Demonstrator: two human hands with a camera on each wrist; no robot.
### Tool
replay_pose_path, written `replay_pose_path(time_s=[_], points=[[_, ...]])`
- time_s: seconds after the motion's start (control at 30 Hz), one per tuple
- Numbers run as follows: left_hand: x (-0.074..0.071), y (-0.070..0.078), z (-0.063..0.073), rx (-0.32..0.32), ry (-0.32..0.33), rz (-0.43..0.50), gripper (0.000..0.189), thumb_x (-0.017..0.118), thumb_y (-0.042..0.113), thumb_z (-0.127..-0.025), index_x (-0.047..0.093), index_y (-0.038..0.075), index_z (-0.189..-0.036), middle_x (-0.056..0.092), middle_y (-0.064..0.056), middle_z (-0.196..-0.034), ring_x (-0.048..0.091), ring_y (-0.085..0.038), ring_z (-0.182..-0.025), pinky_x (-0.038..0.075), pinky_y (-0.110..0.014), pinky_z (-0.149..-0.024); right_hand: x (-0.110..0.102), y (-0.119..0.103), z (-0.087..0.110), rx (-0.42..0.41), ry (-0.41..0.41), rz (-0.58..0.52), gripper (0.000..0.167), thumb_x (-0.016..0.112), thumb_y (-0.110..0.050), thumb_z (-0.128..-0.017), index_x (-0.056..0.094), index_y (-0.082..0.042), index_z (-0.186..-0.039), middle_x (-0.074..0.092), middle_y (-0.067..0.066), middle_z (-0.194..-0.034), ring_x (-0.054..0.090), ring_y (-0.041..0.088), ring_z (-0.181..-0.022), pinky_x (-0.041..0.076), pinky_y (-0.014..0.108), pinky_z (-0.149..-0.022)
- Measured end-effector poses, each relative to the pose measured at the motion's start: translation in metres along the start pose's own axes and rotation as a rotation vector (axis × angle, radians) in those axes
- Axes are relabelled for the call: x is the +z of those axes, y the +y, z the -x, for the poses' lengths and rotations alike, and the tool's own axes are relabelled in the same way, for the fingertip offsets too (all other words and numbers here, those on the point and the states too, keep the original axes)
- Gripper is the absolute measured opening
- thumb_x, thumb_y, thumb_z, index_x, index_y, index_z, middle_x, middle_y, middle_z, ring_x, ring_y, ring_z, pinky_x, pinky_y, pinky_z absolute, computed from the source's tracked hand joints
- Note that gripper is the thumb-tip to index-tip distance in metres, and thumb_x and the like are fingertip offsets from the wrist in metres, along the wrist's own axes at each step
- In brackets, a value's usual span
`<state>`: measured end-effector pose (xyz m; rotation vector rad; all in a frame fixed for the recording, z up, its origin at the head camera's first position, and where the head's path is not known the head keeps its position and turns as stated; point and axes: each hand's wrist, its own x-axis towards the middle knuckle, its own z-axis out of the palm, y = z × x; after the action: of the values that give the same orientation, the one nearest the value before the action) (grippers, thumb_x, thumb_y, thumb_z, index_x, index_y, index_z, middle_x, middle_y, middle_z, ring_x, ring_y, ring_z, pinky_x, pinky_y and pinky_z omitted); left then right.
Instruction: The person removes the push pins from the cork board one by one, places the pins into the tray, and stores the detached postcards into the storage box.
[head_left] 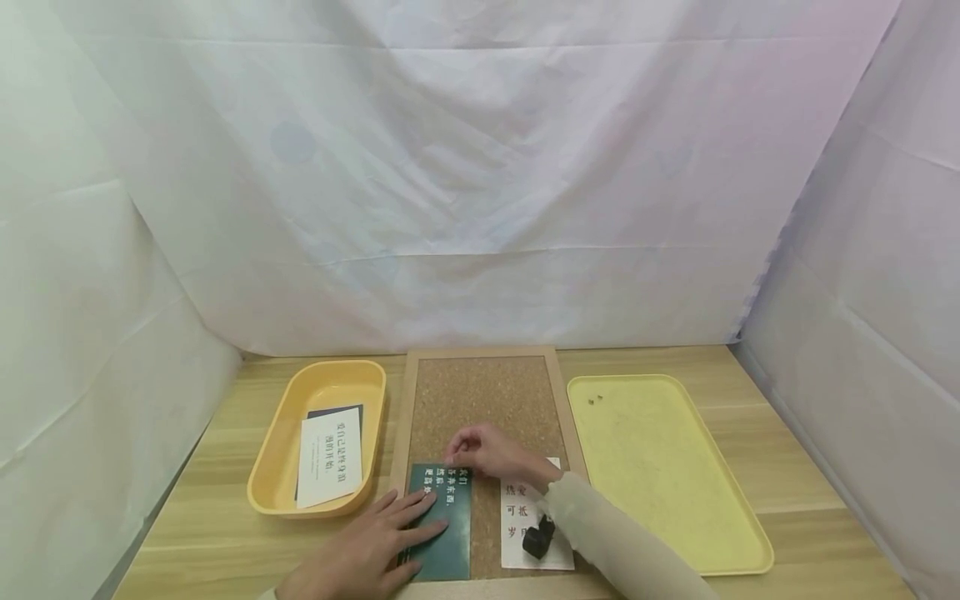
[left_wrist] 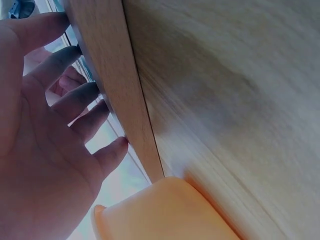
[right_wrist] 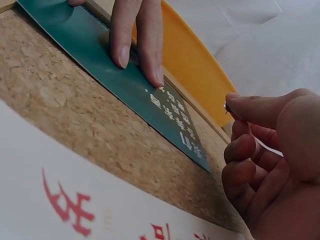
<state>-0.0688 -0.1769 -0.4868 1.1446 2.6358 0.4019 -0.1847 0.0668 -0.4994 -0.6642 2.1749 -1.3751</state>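
A dark green card [head_left: 450,546] with white lettering lies on the left part of a wood-framed cork board [head_left: 487,392]. My left hand [head_left: 378,537] rests on the card's left side with its fingers spread. Over the card's upper right corner, my right hand [head_left: 487,450] pinches a small thumbtack [right_wrist: 228,107] between thumb and forefinger, its point showing below the fingertips. In the right wrist view the tack stands apart from the green card. A white card [head_left: 517,550] with dark red characters lies on the board beneath my right forearm, which partly hides it.
An orange bin [head_left: 273,450] on the left holds a white card [head_left: 322,467] over a dark one. To the right lies a yellow tray [head_left: 660,475] with a few small tacks [head_left: 591,402] near its top left corner. White cloth [head_left: 480,167] hangs behind and on both sides.
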Motion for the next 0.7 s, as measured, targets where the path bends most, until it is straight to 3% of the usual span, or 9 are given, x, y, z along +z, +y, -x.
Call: replay_pose_path(time_s=[0.23, 0.47, 0.7], points=[[0.001, 0.000, -0.001, -0.032, -0.018, 0.009, 0.050, 0.050, 0.049, -0.101, 0.045, 0.035, -0.148, 0.036, -0.002, -0.159, 0.035, -0.026, -0.146, 0.031, -0.062, -0.112, -0.015, -0.002, 0.007, -0.002, 0.027, 0.037, 0.005, 0.069, -0.025, -0.093, 0.072, -0.020, -0.093, 0.069, -0.005, -0.087, 0.054, 0.009, -0.070, 0.047, 0.023, -0.059], [0.002, 0.002, 0.000, -0.016, 0.009, -0.006, 0.049, 0.051, 0.048, -0.101, 0.046, 0.033, -0.148, 0.037, -0.003, -0.159, 0.036, -0.027, -0.145, 0.032, -0.062, -0.111, -0.031, 0.006, 0.012, -0.053, 0.074, 0.081, 0.005, 0.067, -0.018, -0.095, 0.071, -0.015, -0.094, 0.068, -0.006, -0.093, 0.062, 0.011, -0.087, 0.052, 0.026, -0.078], [0.002, 0.001, 0.000, -0.014, 0.010, 0.000, 0.049, 0.051, 0.047, -0.101, 0.046, 0.034, -0.148, 0.037, -0.003, -0.158, 0.036, -0.027, -0.145, 0.032, -0.062, -0.111, -0.041, 0.008, 0.020, -0.012, 0.111, 0.098, 0.004, 0.068, -0.022, -0.094, 0.070, -0.020, -0.091, 0.066, -0.005, -0.092, 0.060, 0.012, -0.083, 0.052, 0.026, -0.071]])
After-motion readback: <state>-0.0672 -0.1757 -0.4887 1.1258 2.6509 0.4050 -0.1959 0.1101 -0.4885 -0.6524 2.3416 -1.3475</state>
